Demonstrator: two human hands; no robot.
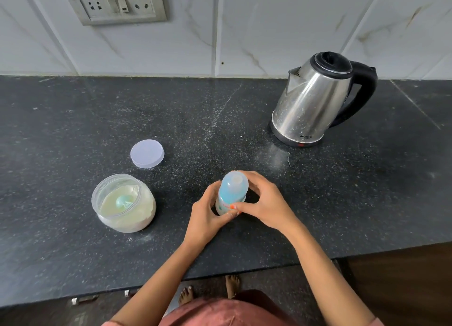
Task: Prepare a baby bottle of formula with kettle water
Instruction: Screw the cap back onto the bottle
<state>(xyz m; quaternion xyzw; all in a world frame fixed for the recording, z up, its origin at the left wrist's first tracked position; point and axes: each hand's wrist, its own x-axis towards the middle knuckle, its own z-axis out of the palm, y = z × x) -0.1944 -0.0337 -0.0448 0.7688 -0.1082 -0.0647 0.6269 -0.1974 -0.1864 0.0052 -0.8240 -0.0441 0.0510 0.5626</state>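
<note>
Head view: baby bottle [231, 193] upright on black table [73, 120], left hand [208, 215] and right hand [264, 203] both gripping it. Open formula jar [123, 203] left, lid [147, 153] behind, kettle [315, 98] back right.

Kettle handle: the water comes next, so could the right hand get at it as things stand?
Probably yes. The kettle handle points to the right, with only bare counter between it and the right hand. That hand must first let go of the bottle, which the left hand also holds.
</note>
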